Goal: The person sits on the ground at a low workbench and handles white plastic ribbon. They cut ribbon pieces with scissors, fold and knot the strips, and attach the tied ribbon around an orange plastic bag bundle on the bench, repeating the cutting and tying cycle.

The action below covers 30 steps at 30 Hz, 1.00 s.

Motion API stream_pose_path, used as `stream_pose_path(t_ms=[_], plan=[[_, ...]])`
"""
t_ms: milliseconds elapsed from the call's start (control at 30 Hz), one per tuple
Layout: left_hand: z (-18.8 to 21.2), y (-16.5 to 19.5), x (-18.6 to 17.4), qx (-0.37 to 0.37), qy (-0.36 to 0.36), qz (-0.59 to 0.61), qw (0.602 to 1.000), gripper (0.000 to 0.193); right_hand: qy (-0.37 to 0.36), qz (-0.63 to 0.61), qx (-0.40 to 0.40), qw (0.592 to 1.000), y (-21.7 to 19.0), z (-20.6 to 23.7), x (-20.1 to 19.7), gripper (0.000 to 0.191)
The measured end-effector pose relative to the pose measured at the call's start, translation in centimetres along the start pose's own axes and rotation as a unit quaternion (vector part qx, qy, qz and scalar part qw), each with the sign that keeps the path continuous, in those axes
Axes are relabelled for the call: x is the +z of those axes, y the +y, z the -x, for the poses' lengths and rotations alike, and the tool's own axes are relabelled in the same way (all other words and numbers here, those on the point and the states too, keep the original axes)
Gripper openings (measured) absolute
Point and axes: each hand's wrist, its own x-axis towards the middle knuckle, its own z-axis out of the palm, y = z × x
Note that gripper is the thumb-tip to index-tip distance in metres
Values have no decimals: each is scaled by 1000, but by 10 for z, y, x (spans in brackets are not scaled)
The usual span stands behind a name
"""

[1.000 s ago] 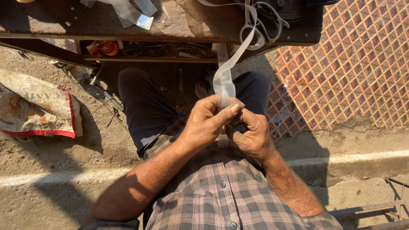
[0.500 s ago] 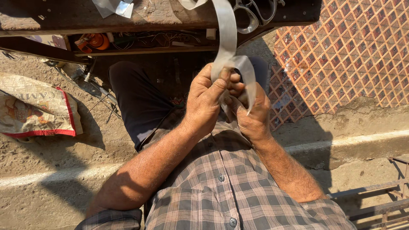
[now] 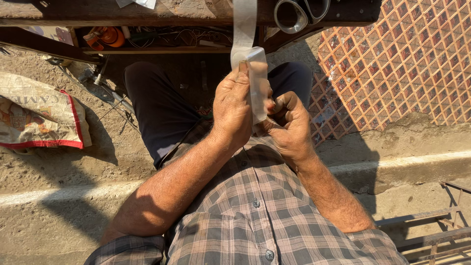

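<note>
Hands (image 3: 260, 115) raised higher, wooden bench (image 3: 186, 12), concrete ground (image 3: 59, 167)

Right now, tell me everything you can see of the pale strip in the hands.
The pale strip is a long, flat, translucent whitish band, like tape or thin plastic. It runs down from the wooden bench edge at the top of the view, bends over at a fold, and its lower length hangs flat between the hands. The left hand presses it from the side, fingertips at the fold; the right hand grips its lower end. It hangs above the lap.
</note>
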Motion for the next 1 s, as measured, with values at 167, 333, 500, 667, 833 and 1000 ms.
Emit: stream_pose_path(t_ms=[167,333,500,667,833,1000], plan=[[2,1,1,-12,-10,3,1000,40,0,28,-43,999,9,-3,-1,30],[0,1,1,-17,17,-2,1000,49,11,44,-90,995,16,-1,-2,33],[1,2,1,0,-14,-7,1000,52,3,50,-87,995,11,1,-1,36],[2,3,1,-2,-22,-17,1000,55,-13,22,-74,997,8,0,2,32],[1,2,-3,-2,-15,-42,999,58,-24,43,-93,994,12,1,1,29],[3,2,3,-5,0,-41,999,53,5,22,-81,996,15,2,-2,31]])
